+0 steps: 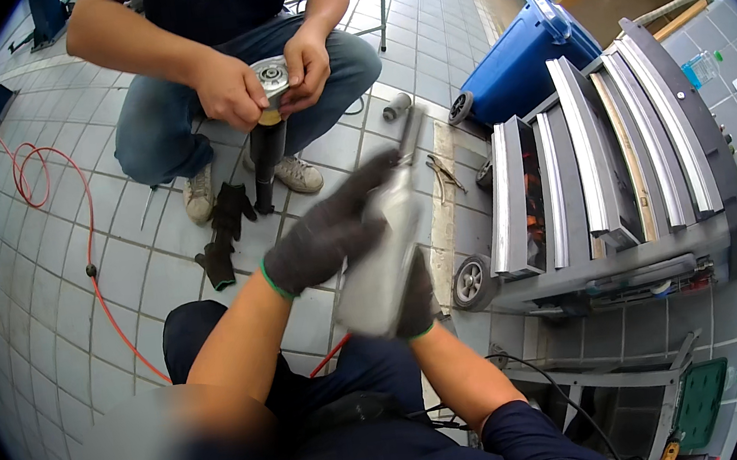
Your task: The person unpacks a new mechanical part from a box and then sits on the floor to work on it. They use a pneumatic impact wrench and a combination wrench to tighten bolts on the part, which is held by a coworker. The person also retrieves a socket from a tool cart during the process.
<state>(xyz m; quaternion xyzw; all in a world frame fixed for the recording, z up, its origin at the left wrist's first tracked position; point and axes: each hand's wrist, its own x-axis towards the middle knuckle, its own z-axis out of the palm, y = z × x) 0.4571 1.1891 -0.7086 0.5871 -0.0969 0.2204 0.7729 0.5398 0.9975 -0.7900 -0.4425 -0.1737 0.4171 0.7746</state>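
Observation:
Both my hands wear dark gloves with green cuffs. Between them is a pale grey, bottle-shaped thing (382,265) with a narrow shaft at its far end; motion blur hides its exact kind. My left hand (323,236) is closed round its left side, fingers reaching toward the shaft. Lower down, my right hand (417,303) grips its right side, partly hidden behind it. Across from me, a crouching person holds a strut (269,145) upright, bare hands on its round metal top. A pair of dark gloves (224,230) lies on the tiles by that person's shoe.
A tool cabinet (600,153) with several drawers pulled out stands at right, a blue wheeled bin (523,61) behind it. On the floor, a red hose (95,238) curves along the left. A small grey cylinder (396,107) and pliers-like tool (445,171) lie near the bin.

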